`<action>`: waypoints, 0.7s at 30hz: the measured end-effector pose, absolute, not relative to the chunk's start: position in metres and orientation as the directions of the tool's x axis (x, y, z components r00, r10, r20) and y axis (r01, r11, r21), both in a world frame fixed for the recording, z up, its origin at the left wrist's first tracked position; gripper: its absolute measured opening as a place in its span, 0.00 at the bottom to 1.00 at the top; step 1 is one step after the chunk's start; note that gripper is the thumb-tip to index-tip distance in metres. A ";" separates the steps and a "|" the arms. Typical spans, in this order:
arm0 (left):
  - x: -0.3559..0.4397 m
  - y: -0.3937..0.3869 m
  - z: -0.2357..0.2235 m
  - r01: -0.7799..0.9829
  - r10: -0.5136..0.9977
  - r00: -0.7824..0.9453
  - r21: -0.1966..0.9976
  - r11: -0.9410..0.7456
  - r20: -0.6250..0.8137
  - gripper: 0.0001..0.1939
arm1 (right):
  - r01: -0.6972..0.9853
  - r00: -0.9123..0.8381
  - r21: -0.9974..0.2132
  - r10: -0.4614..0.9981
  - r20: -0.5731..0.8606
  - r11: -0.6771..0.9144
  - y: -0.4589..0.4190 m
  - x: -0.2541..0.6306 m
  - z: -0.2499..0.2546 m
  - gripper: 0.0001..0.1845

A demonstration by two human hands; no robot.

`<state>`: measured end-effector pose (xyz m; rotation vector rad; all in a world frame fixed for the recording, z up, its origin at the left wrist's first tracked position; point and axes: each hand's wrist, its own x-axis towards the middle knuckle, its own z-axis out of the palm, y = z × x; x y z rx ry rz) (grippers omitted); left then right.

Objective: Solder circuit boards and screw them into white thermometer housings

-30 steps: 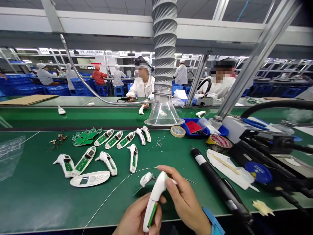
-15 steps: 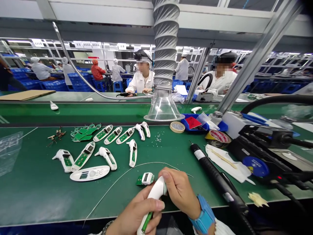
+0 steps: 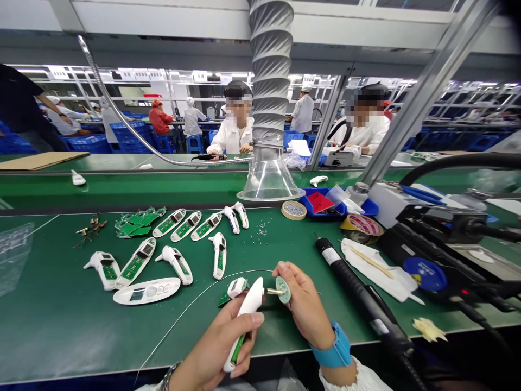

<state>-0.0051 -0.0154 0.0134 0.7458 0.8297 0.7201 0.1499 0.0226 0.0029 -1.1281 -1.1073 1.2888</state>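
Low in front of me, my left hand (image 3: 228, 339) is wrapped round the white housing of an ear thermometer (image 3: 249, 304), a green circuit board showing in its open side. A short brass-coloured tip (image 3: 273, 291) sticks out of its head. Beside it my right hand (image 3: 303, 301) pinches a round, pale green, translucent cap (image 3: 284, 290) by its rim. The brass tip reaches to the cap's face; whether they touch I cannot tell. Just behind my left hand, a white display unit (image 3: 237, 288) with a small green board lies by the housing, partly hidden.
Several opened thermometers (image 3: 220, 255) and a stack of green boards (image 3: 140, 222) lie to the left. Loose screws (image 3: 262, 232) lie near a round tray (image 3: 293, 210). A black electric screwdriver (image 3: 354, 282) rests at right. A clear extraction hood (image 3: 271, 182) hangs behind.
My right hand has drawn the round cap away from the thermometer's head, baring the brass tip. The housing has shifted slightly left, and the display unit has turned.
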 end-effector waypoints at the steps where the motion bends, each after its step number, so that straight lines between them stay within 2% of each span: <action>1: -0.007 -0.014 0.014 -0.211 0.805 0.466 0.837 0.505 -0.368 0.22 | -0.147 0.008 -0.988 0.999 -0.038 -0.036 0.022 0.151 0.003 0.26; 4: -0.010 -0.011 0.019 0.038 0.855 0.411 0.943 0.331 -0.317 0.17 | -0.179 0.044 -0.983 0.997 -0.058 -0.049 0.019 0.156 0.004 0.26; 7: -0.010 -0.007 0.025 0.324 0.922 0.350 0.945 0.047 -0.166 0.12 | -0.183 0.073 -0.983 0.996 -0.049 -0.035 0.014 0.159 0.005 0.26; 10: -0.007 -0.002 0.028 0.573 0.928 0.370 0.796 -0.193 -0.041 0.13 | -0.169 0.092 -0.986 0.995 -0.027 -0.011 0.011 0.161 0.005 0.26; 13: -0.004 0.002 0.028 0.735 0.925 0.379 0.610 -0.296 -0.008 0.16 | -0.141 0.110 -0.990 0.994 -0.001 0.015 0.009 0.163 0.004 0.25; 14: -0.003 0.002 0.028 0.755 0.931 0.364 0.581 -0.304 0.015 0.17 | -0.127 0.117 -0.992 0.993 0.011 0.026 0.007 0.164 0.004 0.25; 16: -0.002 -0.003 0.029 0.742 0.946 0.312 0.599 -0.302 0.091 0.20 | -0.101 0.132 -0.994 0.991 0.034 0.047 0.003 0.164 0.005 0.24; 18: -0.001 -0.013 0.026 0.644 0.946 0.295 0.703 -0.302 0.136 0.21 | -0.048 0.151 -0.995 0.985 0.081 0.089 -0.006 0.162 0.007 0.22; 21: 0.002 -0.030 0.013 0.368 0.888 0.460 0.903 -0.220 0.028 0.28 | 0.143 0.131 -0.967 0.964 0.231 0.212 -0.024 0.154 0.008 0.18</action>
